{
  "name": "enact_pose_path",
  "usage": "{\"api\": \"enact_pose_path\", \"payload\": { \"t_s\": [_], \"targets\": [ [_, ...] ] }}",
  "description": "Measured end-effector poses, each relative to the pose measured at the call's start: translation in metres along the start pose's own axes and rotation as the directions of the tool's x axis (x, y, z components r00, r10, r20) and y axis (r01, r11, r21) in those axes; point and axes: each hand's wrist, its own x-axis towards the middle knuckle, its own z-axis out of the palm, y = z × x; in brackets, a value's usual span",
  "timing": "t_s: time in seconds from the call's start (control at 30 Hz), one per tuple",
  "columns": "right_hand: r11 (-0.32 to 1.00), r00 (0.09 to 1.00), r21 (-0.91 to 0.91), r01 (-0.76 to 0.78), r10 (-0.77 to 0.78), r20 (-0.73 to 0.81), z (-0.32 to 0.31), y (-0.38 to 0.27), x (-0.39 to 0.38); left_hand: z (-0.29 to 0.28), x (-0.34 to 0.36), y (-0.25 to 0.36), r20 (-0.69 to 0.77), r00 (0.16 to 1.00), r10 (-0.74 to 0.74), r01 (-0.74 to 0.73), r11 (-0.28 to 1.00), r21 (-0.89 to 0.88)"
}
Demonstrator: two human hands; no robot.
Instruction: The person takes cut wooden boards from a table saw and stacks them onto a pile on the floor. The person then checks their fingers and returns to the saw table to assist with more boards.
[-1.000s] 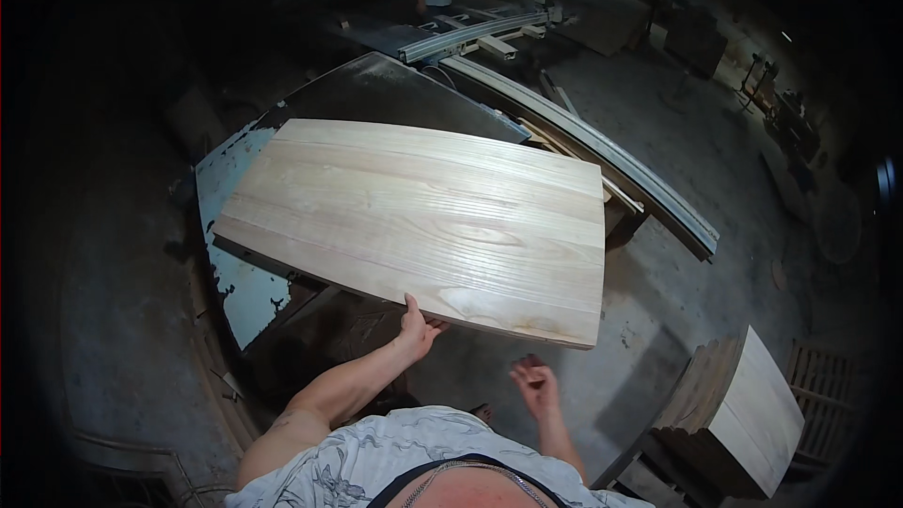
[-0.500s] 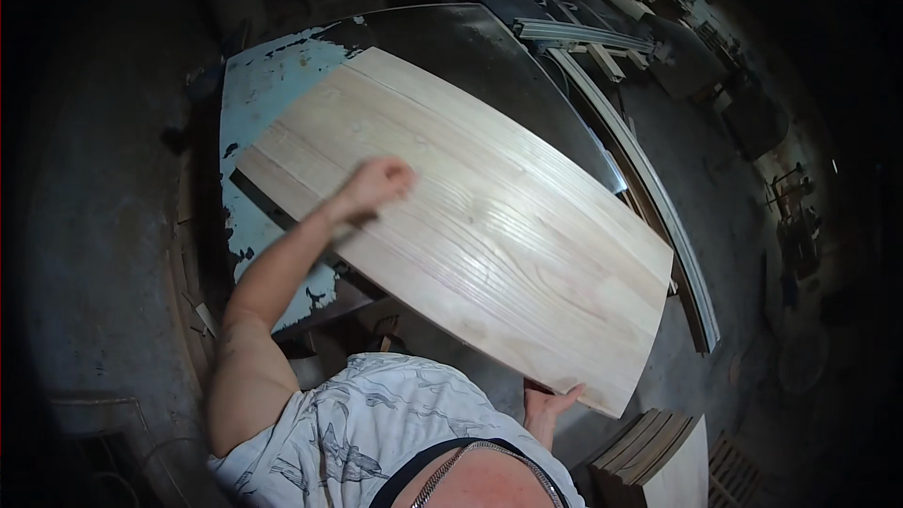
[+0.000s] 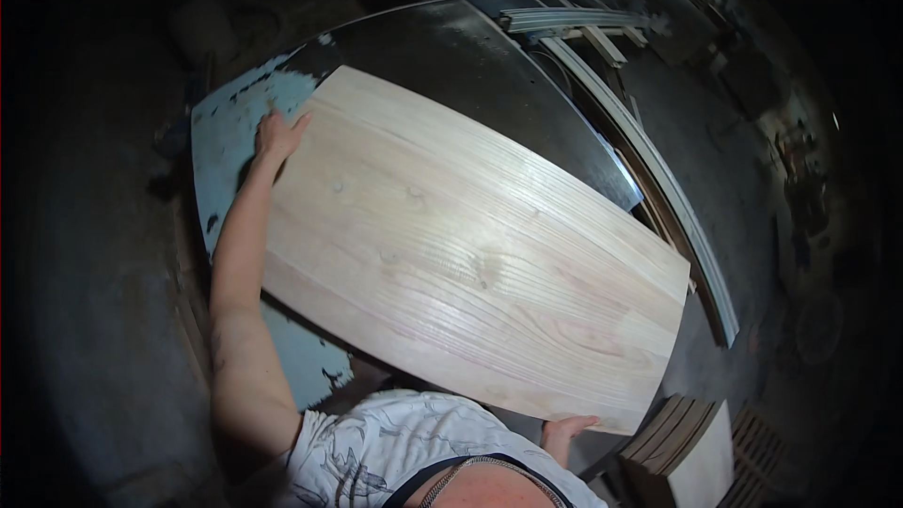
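Note:
A wide, pale wooden board (image 3: 470, 245) with visible grain lies at an angle over a table (image 3: 400, 47) of dark metal and flaking light-blue surface. My left hand (image 3: 280, 134) grips the board's far left end, thumb on top, its arm stretched along the blue part. Low on the right, my right hand (image 3: 569, 431) holds the near edge, thumb on top and fingers hidden underneath.
Long metal rails (image 3: 649, 141) run along the table's right side. A stack of pale panels (image 3: 699, 452) stands at lower right beside a slatted wooden pallet (image 3: 757, 452). Dark concrete floor (image 3: 113, 282) lies to the left; workshop clutter sits in the dim background.
My left hand has moved from the near edge across to the left end. The board has turned clockwise in view. My right hand, free a second ago, has taken hold of it.

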Motion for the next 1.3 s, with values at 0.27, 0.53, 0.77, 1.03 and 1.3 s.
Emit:
{"api": "enact_pose_path", "payload": {
  "t_s": [0.27, 0.53, 0.77, 1.03, 1.3],
  "targets": [
    [0.976, 0.837, -0.139, 0.166, -0.214, -0.503, -0.107, 0.019, -0.055, -0.075, 0.077, 0.037, 0.302, 0.953, -0.019, -0.008, 0.996, 0.086],
    [0.990, 0.995, 0.110, 0.087, -0.081, -0.056, -0.210, 0.048, -0.089, -0.170, 0.042, 0.071, 0.484, 0.868, 0.111, 0.112, 0.906, -0.409],
    [0.984, 0.249, -0.165, -0.069, -0.143, -0.958, -0.156, 0.020, -0.083, -0.169, -0.046, 0.092, 0.361, 0.899, 0.249, -0.026, 0.852, -0.523],
    [0.979, 0.128, -0.200, -0.036, -0.193, -0.973, -0.117, -0.038, -0.217, -0.105, -0.106, 0.151, 0.410, 0.876, 0.254, -0.032, 0.878, -0.477],
    [0.957, 0.916, -0.081, 0.280, -0.291, -0.275, -0.096, -0.005, -0.385, -0.086, -0.192, 0.308, 0.465, 0.777, 0.424, -0.328, 0.903, -0.276]
  ]
}}
